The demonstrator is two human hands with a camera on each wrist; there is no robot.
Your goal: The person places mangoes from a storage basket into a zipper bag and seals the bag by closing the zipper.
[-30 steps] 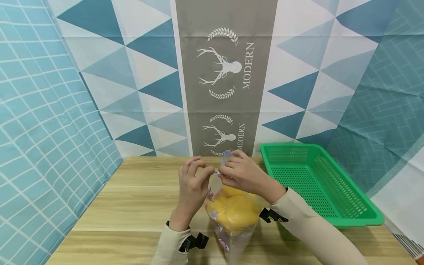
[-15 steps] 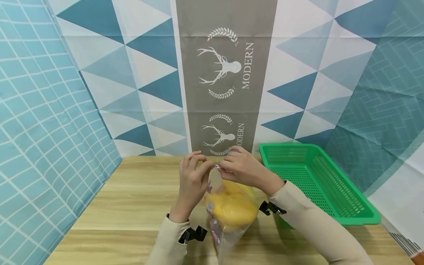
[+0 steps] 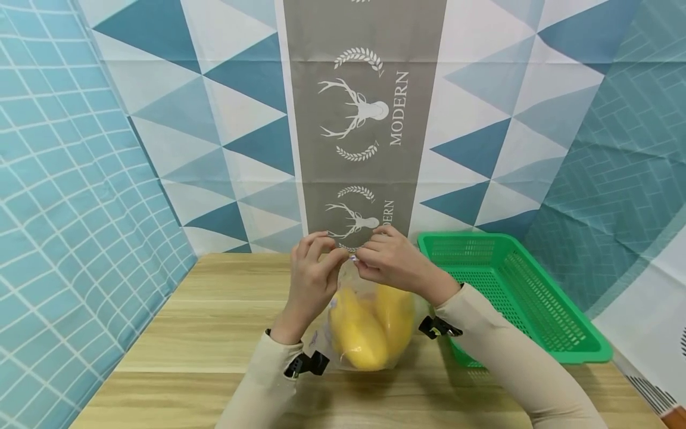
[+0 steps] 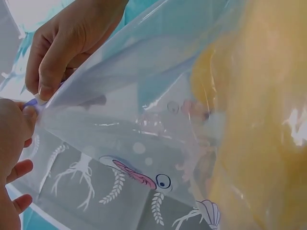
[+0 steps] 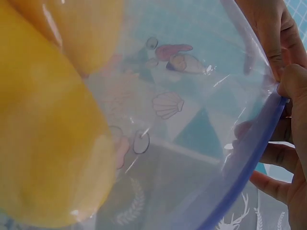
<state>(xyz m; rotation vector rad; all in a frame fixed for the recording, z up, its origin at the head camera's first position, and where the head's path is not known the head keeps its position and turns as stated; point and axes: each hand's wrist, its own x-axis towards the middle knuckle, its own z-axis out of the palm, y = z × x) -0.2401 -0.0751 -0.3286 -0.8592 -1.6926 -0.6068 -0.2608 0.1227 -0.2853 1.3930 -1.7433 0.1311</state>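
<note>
A clear plastic bag point(image 4: 129, 139) printed with sea creatures and shells hangs between my hands, with a blue-purple band point(image 5: 240, 187) along its mouth. Large smooth yellow pieces point(image 3: 364, 336), mango-like in shape, fill its lower part. My left hand point(image 3: 315, 277) pinches the bag's top edge between thumb and index finger while its other fingers stand loosely bent. Right beside it, the right hand point(image 3: 393, 259) pinches the same edge, fingers curled. In the left wrist view the fingertips of both hands nearly meet at the band. Whether the bag's base touches the table cannot be told.
A green perforated plastic basket point(image 3: 514, 298) stands to the right, partly behind my right forearm. The wooden table point(image 3: 214, 333) runs up to a patterned cloth point(image 3: 241, 119) hung behind it. Light blue checked cloth point(image 3: 64, 208) hangs on the left.
Both hands have risen slightly, still pinching the bag's edge. The bag has swung and turned: its pointed lower end has left the view, and two yellow shapes now show side by side.
</note>
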